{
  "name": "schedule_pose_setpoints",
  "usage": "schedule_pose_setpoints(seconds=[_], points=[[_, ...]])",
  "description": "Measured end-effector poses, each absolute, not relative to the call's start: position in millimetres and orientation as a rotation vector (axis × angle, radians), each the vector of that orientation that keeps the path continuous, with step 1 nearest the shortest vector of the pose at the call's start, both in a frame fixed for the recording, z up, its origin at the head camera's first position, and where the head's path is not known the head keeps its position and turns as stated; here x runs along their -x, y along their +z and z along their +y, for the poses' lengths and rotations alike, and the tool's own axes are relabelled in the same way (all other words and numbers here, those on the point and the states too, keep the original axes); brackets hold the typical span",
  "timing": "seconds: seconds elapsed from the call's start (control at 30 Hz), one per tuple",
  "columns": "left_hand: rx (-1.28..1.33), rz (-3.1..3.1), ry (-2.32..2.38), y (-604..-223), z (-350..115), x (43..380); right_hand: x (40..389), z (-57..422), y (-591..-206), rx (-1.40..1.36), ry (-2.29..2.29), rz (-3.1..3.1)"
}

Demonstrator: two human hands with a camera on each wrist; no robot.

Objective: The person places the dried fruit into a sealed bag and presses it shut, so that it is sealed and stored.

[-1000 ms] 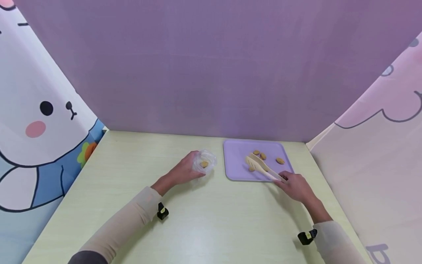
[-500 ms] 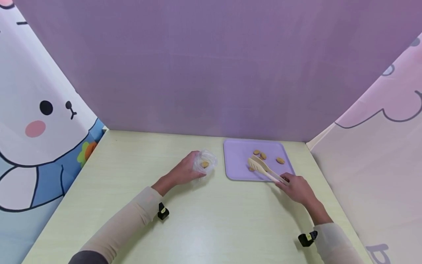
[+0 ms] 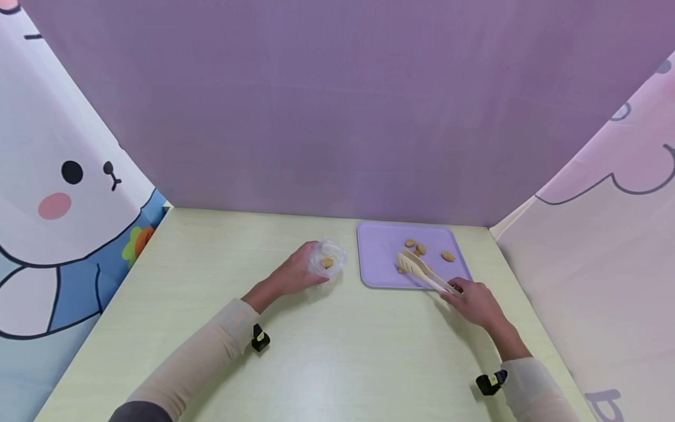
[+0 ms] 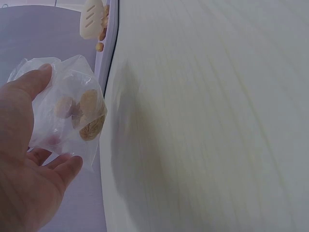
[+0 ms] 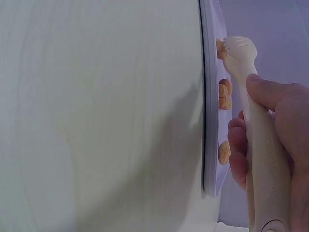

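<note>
My left hand [image 3: 297, 272] holds a clear plastic bag [image 3: 337, 252] upright by its side, above the table. Through the bag several brown nuts [image 4: 91, 116] show in the left wrist view, with the thumb and fingers on either side. In my right hand [image 3: 477, 302] I grip cream slotted tongs [image 3: 422, 272], thumb on one arm and fingers round the other. The tips hang low over a purple tray [image 3: 377, 243]. One nut [image 5: 220, 49] lies right at the tips; whether the tongs pinch it I cannot tell. More nuts [image 3: 448, 257] lie on the tray.
The tray stands at the back right of the pale wooden table [image 3: 327, 351], close to a purple back panel [image 3: 332, 117]. Cartoon-printed panels flank the table at left [image 3: 79, 252] and right [image 3: 596, 264]. Small black cameras [image 3: 260, 338] sit at both wrists.
The tongs have moved slightly right and toward me over the tray, uncovering less of the nuts behind them. My left hand and the bag have stayed in place.
</note>
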State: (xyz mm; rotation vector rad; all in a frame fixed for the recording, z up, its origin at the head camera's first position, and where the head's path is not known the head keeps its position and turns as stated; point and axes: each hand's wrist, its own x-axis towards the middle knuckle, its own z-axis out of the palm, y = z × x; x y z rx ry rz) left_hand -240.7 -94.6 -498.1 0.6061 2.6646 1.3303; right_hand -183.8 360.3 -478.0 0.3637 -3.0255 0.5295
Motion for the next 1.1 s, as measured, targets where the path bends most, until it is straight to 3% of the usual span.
schedule_pose_setpoints(seconds=[1.1], points=[[-0.602, 2.665, 1.307, -497.0, -92.6, 242.2, 186.7, 361.3, -470.8, -0.356, 0.544, -2.995]])
